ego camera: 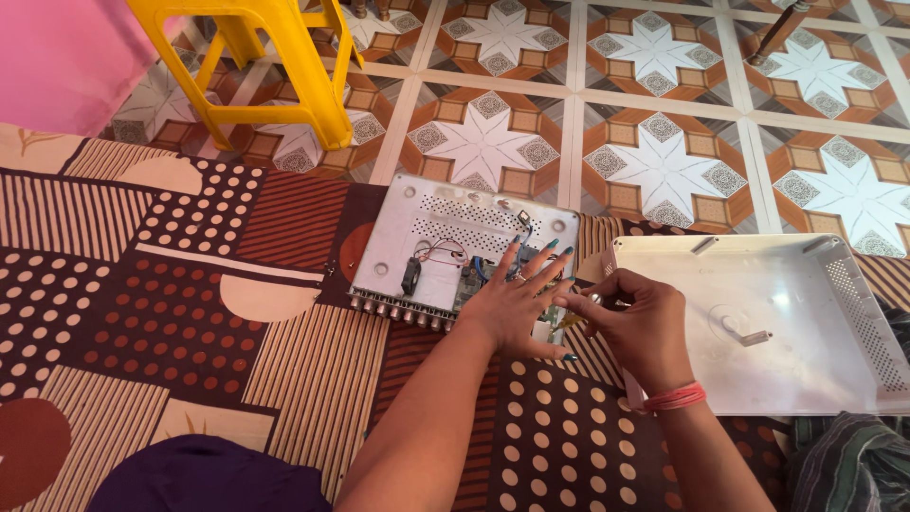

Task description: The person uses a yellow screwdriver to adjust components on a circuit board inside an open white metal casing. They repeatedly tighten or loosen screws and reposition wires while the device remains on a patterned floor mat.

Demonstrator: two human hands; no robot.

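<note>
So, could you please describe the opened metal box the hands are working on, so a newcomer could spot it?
On the patterned mat, by the tiled floor's edge, lies an open grey chassis under the left hand. Unlike the empty white cover to its right, it holds wires and a circuit board.

Bright, even daylight, soft shadows, mild glare, slight wide-angle edge distortion.

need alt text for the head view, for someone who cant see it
A person's left hand rests flat on an opened white electronics box on a patterned mat, while the right hand pinches something small beside it. The white cover lies to the right.
</note>
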